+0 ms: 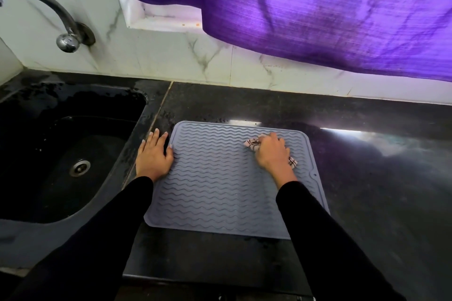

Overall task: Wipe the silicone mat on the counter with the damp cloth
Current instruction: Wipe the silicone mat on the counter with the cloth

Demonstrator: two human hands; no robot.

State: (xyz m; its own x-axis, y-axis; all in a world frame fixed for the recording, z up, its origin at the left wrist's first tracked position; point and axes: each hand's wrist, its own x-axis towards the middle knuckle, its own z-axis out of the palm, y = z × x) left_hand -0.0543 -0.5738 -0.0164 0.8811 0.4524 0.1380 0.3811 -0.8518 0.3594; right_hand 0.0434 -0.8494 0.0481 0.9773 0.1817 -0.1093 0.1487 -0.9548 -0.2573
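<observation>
Cloth (254, 143) on mat (220, 190), sink (61, 154) alongside

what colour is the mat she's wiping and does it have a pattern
The silicone mat is grey-blue with raised wavy ridges running across it, seen clearly in the head view.

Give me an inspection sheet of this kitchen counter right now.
Surface: glossy black stone counter, wet specks near the sink.
Job's things: grey wavy-ribbed silicone mat flat on the counter; pale patterned cloth bunched on the mat's far right part.
Clutter: nothing seen.
Grippers: left hand rests flat on the mat's left edge; right hand grips the cloth.
Cables: nothing seen.
Surroundings: black sink, chrome tap, purple curtain.
</observation>
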